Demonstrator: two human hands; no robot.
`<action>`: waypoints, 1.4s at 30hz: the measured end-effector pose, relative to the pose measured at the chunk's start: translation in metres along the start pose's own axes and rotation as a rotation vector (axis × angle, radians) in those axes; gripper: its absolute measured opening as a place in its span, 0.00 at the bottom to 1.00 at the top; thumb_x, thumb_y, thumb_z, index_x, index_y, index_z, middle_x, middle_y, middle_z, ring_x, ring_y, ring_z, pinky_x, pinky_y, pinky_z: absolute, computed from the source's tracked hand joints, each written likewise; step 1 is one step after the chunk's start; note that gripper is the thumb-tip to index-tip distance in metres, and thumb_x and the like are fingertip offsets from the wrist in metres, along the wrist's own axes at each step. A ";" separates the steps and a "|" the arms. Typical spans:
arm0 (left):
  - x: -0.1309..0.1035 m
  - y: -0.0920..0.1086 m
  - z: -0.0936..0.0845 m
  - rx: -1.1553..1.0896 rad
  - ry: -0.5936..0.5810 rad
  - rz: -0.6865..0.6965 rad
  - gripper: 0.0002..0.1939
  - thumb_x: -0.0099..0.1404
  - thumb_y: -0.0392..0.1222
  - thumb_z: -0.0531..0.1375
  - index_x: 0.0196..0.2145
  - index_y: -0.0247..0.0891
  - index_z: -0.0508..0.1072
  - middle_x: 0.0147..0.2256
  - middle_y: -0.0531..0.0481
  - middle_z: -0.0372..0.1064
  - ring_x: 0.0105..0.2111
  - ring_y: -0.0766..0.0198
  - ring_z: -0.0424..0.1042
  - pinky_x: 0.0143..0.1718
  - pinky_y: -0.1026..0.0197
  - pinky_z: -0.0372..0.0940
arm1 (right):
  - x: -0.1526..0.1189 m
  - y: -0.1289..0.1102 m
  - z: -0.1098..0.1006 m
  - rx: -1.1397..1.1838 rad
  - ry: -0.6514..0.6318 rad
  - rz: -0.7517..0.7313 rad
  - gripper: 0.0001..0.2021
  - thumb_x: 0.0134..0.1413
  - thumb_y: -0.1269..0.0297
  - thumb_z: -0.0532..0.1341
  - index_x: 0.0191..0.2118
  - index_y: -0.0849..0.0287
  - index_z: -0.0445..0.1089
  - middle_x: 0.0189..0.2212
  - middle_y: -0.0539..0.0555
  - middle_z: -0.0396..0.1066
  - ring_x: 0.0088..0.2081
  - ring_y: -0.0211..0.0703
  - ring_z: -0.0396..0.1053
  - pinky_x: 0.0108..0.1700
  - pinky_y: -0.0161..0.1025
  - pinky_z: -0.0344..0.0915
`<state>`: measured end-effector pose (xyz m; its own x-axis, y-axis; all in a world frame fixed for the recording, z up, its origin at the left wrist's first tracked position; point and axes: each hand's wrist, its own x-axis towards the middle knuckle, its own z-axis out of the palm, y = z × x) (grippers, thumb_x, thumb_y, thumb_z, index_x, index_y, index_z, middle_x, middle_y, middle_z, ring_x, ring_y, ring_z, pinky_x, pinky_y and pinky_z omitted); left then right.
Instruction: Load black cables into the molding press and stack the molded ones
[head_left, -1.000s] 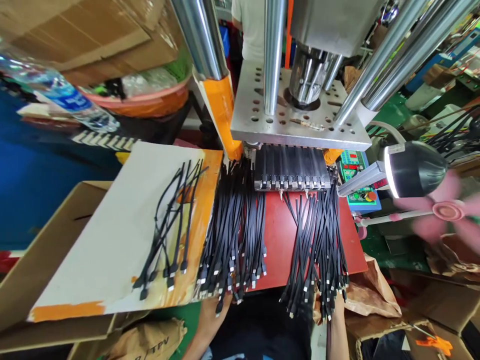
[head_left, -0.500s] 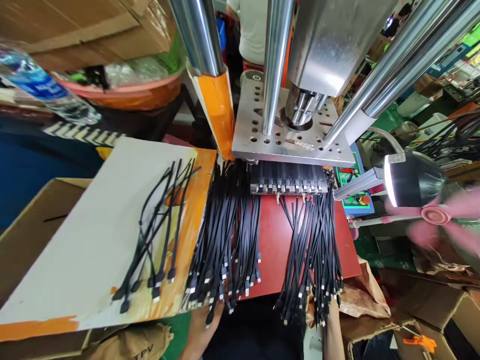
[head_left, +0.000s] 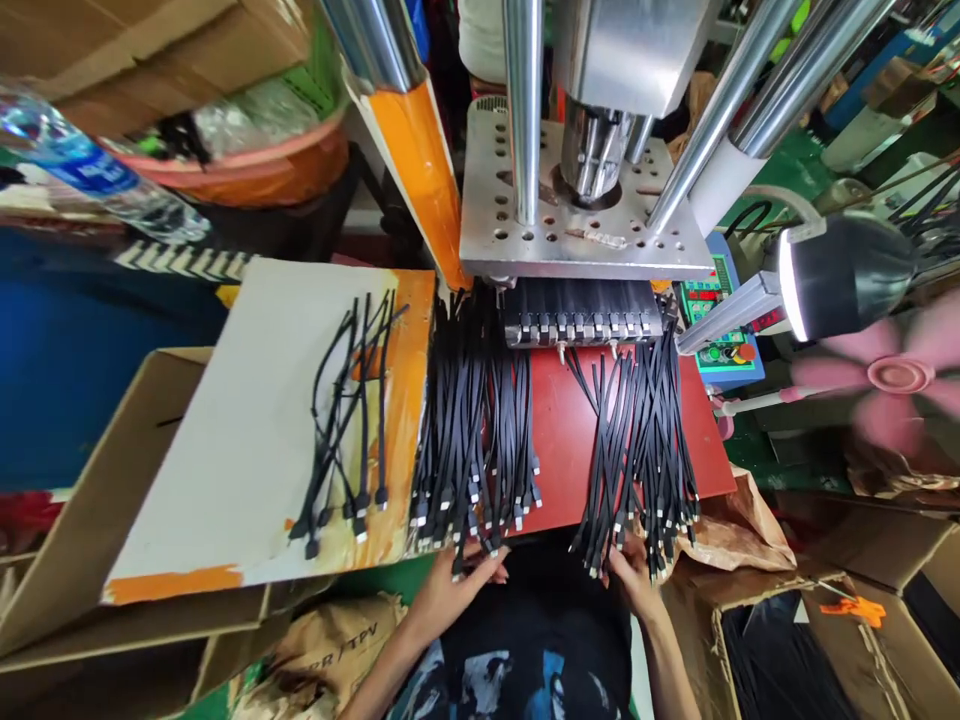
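The left hand is sitting at the front edge of the red surface, just by the overhanging ends of the left bunch of black cables; its fingers are curling there, but whether they are gripping a cable cannot be told. The right hand is lying right at the plug ends of the right bunch, its fingers partly hidden by them, so their hold cannot be told either. Both bunches are lying on the surface, bare red showing between them. Behind, a black block is bearing a row of plugs under the steel plate. Loose cables are lying on the white board at left. A lamp is shining at right.
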<state>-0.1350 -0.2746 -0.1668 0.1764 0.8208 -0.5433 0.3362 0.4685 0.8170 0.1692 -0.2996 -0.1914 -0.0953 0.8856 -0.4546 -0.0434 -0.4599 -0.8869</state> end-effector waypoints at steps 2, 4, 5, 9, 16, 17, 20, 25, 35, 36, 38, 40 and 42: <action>-0.001 0.013 0.013 -0.016 -0.115 0.015 0.20 0.70 0.58 0.60 0.38 0.39 0.81 0.31 0.47 0.83 0.34 0.54 0.83 0.45 0.55 0.76 | -0.014 0.005 0.006 0.045 -0.035 0.034 0.27 0.56 0.30 0.66 0.36 0.52 0.72 0.25 0.50 0.72 0.23 0.42 0.68 0.24 0.39 0.66; 0.001 0.026 0.029 -0.034 -0.231 0.045 0.19 0.69 0.54 0.61 0.48 0.39 0.80 0.36 0.48 0.84 0.37 0.56 0.83 0.46 0.57 0.75 | -0.025 0.003 0.008 0.066 -0.060 0.051 0.25 0.56 0.34 0.68 0.39 0.53 0.73 0.28 0.52 0.75 0.26 0.43 0.70 0.27 0.39 0.69; 0.003 0.032 0.036 -0.040 -0.286 0.074 0.20 0.69 0.53 0.62 0.52 0.38 0.78 0.38 0.47 0.83 0.38 0.57 0.82 0.46 0.57 0.75 | -0.029 0.001 0.009 0.074 -0.060 0.048 0.24 0.57 0.35 0.69 0.41 0.53 0.74 0.29 0.53 0.76 0.27 0.43 0.71 0.29 0.39 0.70; 0.007 0.058 0.058 -0.040 -0.448 0.229 0.18 0.74 0.54 0.58 0.47 0.36 0.76 0.36 0.47 0.80 0.36 0.59 0.79 0.44 0.59 0.71 | -0.039 -0.012 0.008 0.123 -0.088 -0.014 0.27 0.55 0.34 0.70 0.44 0.54 0.74 0.27 0.51 0.74 0.26 0.41 0.69 0.30 0.38 0.68; 0.005 0.076 0.071 0.047 -0.438 0.258 0.20 0.78 0.54 0.53 0.32 0.39 0.68 0.27 0.53 0.71 0.29 0.62 0.72 0.37 0.61 0.64 | -0.044 -0.014 0.031 0.168 -0.063 -0.083 0.28 0.71 0.37 0.56 0.30 0.57 0.69 0.19 0.47 0.65 0.21 0.36 0.59 0.29 0.36 0.60; 0.005 0.077 0.074 0.050 -0.433 0.255 0.21 0.78 0.54 0.54 0.31 0.39 0.67 0.25 0.54 0.70 0.28 0.63 0.71 0.36 0.61 0.63 | -0.042 -0.015 0.036 0.174 -0.033 -0.087 0.29 0.73 0.38 0.54 0.28 0.56 0.67 0.17 0.46 0.63 0.20 0.35 0.58 0.29 0.36 0.59; 0.007 0.080 0.083 0.024 -0.398 0.251 0.23 0.79 0.55 0.51 0.29 0.40 0.65 0.24 0.54 0.68 0.25 0.64 0.69 0.33 0.61 0.62 | -0.032 -0.022 0.051 0.216 0.062 -0.112 0.31 0.74 0.38 0.53 0.24 0.55 0.62 0.14 0.45 0.58 0.19 0.35 0.55 0.27 0.35 0.57; 0.012 0.085 0.094 -0.068 -0.269 0.240 0.25 0.79 0.61 0.49 0.30 0.40 0.64 0.26 0.54 0.66 0.27 0.64 0.66 0.32 0.62 0.62 | -0.022 -0.033 0.060 0.262 0.188 -0.146 0.34 0.73 0.38 0.53 0.19 0.55 0.59 0.13 0.46 0.55 0.19 0.34 0.55 0.26 0.36 0.56; 0.013 0.045 0.061 -0.134 -0.307 0.130 0.28 0.74 0.69 0.53 0.37 0.39 0.68 0.24 0.56 0.66 0.25 0.65 0.69 0.32 0.62 0.66 | -0.068 -0.014 0.003 0.155 0.357 -0.019 0.31 0.61 0.27 0.59 0.34 0.55 0.68 0.23 0.48 0.63 0.21 0.34 0.55 0.20 0.34 0.49; 0.015 0.044 0.059 -0.131 -0.305 0.128 0.28 0.74 0.69 0.54 0.37 0.39 0.69 0.24 0.56 0.66 0.25 0.65 0.69 0.33 0.62 0.66 | -0.064 -0.019 0.003 0.152 0.363 -0.027 0.30 0.62 0.28 0.59 0.33 0.55 0.68 0.24 0.48 0.64 0.22 0.35 0.56 0.21 0.35 0.51; 0.016 0.044 0.057 -0.123 -0.311 0.125 0.27 0.74 0.68 0.55 0.38 0.39 0.69 0.25 0.55 0.67 0.26 0.64 0.70 0.33 0.62 0.67 | -0.052 -0.030 0.007 0.147 0.369 -0.045 0.30 0.63 0.29 0.59 0.31 0.55 0.66 0.24 0.48 0.62 0.22 0.36 0.56 0.23 0.36 0.52; 0.016 0.046 0.059 -0.112 -0.329 0.124 0.26 0.74 0.67 0.56 0.38 0.38 0.70 0.26 0.55 0.68 0.27 0.64 0.70 0.34 0.62 0.68 | -0.041 -0.037 0.012 0.151 0.387 -0.061 0.31 0.64 0.28 0.57 0.29 0.55 0.63 0.22 0.47 0.59 0.22 0.35 0.53 0.23 0.36 0.50; 0.015 0.047 0.063 -0.101 -0.349 0.124 0.26 0.75 0.66 0.56 0.38 0.38 0.71 0.27 0.54 0.69 0.28 0.64 0.71 0.35 0.62 0.68 | -0.036 -0.037 0.016 0.144 0.405 -0.068 0.32 0.64 0.28 0.57 0.28 0.55 0.61 0.21 0.45 0.56 0.22 0.35 0.51 0.23 0.36 0.48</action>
<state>-0.0584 -0.2614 -0.1489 0.5199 0.7208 -0.4585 0.2033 0.4168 0.8859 0.1587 -0.3157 -0.1412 0.3093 0.8550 -0.4163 -0.1775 -0.3782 -0.9086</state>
